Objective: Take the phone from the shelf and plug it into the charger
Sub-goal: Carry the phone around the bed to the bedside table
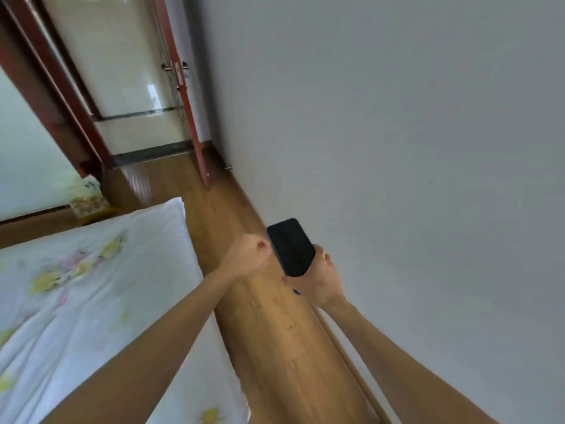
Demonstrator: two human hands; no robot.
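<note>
The right hand [321, 278] grips a black flat rectangular phone [290, 247] (screen dark). The left hand [249, 255], curled into a fist, hangs just beside it.

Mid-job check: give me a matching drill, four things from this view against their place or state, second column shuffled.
Things:
1. phone
2. left hand
3. door
4. bed sheet

States:
a. closed in a fist, holding nothing visible
b. white with a floral print, lower left
c. screen dark, gripped by the right hand
d. red-brown edge, standing open

Pairs: 1-c, 2-a, 3-d, 4-b
</note>
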